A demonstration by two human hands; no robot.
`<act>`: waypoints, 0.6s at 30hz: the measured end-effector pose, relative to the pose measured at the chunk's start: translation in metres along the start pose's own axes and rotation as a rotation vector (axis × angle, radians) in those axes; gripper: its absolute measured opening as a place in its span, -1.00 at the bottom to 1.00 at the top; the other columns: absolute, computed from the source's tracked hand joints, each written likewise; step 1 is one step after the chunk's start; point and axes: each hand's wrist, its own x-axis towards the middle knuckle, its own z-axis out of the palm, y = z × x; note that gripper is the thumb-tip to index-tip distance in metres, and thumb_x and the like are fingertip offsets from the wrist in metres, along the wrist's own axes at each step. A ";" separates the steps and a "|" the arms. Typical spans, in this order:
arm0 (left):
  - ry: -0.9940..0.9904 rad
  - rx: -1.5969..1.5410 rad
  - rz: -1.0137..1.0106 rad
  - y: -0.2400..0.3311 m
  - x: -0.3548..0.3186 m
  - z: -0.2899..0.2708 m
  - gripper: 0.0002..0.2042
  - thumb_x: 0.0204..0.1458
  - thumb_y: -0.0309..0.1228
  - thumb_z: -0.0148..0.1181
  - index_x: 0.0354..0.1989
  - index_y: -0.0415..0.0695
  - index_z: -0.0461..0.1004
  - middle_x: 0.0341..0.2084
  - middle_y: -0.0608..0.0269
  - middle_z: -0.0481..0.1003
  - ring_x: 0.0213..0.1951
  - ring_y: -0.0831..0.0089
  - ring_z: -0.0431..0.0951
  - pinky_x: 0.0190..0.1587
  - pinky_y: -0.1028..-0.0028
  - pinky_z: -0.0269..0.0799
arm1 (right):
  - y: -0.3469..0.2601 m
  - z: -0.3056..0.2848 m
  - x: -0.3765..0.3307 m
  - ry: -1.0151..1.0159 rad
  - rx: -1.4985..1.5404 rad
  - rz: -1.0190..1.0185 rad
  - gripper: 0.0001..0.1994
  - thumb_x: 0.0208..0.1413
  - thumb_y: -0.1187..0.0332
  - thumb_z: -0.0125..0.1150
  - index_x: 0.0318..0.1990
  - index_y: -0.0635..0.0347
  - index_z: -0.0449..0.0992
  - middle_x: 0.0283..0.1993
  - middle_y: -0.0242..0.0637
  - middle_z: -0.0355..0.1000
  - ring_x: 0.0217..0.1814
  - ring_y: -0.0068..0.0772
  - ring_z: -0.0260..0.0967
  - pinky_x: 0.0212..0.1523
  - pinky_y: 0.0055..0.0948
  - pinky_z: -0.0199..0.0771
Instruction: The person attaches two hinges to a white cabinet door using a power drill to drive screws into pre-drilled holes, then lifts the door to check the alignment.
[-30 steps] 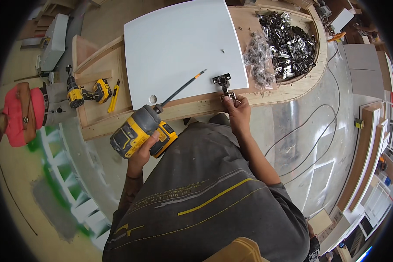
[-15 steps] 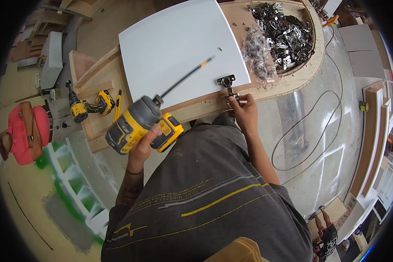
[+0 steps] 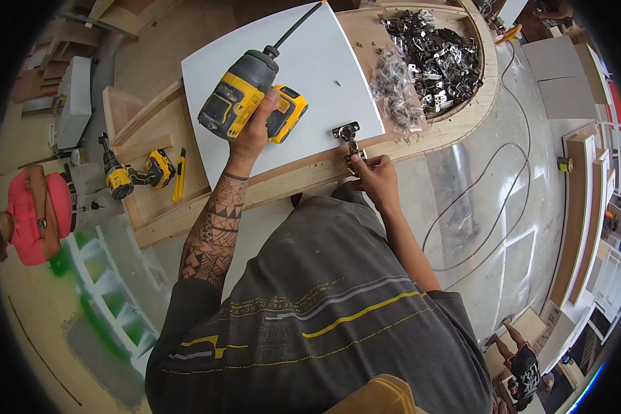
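Note:
My left hand (image 3: 254, 132) is closed round the grip of a yellow and black impact driver (image 3: 238, 93), held above a white panel (image 3: 317, 62). Its long bit points up and away, past the panel's far edge. At the near right corner of the panel lies a metal cabinet hinge (image 3: 347, 132), its plate on the white surface and its arm reaching over the edge. The fingers of my right hand (image 3: 377, 178) pinch the hinge's near end. A small screw (image 3: 337, 83) rests on the panel a little beyond the hinge.
Right of the panel, plastic bags of small hardware (image 3: 395, 90) lie beside a heap of metal hinges (image 3: 435, 58) in a curved wooden tray. A drill (image 3: 134, 169) and a yellow cutter (image 3: 180, 174) lie at left. A cable (image 3: 510, 148) loops on the floor. A person in pink (image 3: 40, 214) stands far left.
My left hand has raised the impact driver up and away over the panel, and its bit now points further away. My right hand still pinches the hinge. The view has shifted slightly.

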 end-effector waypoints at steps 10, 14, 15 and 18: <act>0.026 -0.061 0.033 -0.018 0.005 0.014 -0.71 0.14 -0.22 0.38 -0.12 -0.16 0.57 -0.32 0.28 0.58 -0.31 0.54 0.60 -0.23 0.47 0.56 | -0.004 -0.009 0.004 -0.083 -0.064 0.038 -0.45 0.15 0.03 0.44 -0.24 0.47 0.38 -0.34 -0.10 0.51 -0.45 -0.31 0.60 -0.49 -0.41 0.69; -0.003 -0.050 0.048 -0.020 0.007 0.012 -0.70 0.14 -0.20 0.38 -0.10 -0.15 0.56 -0.28 0.28 0.57 -0.28 0.54 0.59 -0.23 0.47 0.55 | -0.006 -0.009 0.004 -0.063 -0.123 0.020 -0.43 0.14 0.01 0.44 -0.22 0.50 0.41 -0.35 -0.08 0.54 -0.46 -0.33 0.60 -0.50 -0.43 0.67; 0.002 -0.050 0.045 -0.020 0.006 0.010 -0.70 0.14 -0.20 0.38 -0.10 -0.15 0.56 -0.28 0.28 0.57 -0.28 0.54 0.59 -0.23 0.47 0.55 | -0.007 -0.009 0.004 -0.060 -0.151 0.020 -0.42 0.14 0.01 0.44 -0.22 0.50 0.42 -0.35 -0.09 0.55 -0.46 -0.34 0.60 -0.51 -0.44 0.66; -0.030 -0.037 0.041 -0.016 0.006 0.007 -0.69 0.14 -0.21 0.38 -0.09 -0.15 0.55 -0.30 0.30 0.56 -0.28 0.53 0.58 -0.21 0.46 0.55 | -0.004 -0.009 0.007 -0.073 -0.149 0.017 -0.43 0.14 0.00 0.44 -0.22 0.50 0.45 -0.37 -0.11 0.57 -0.47 -0.37 0.60 -0.51 -0.46 0.64</act>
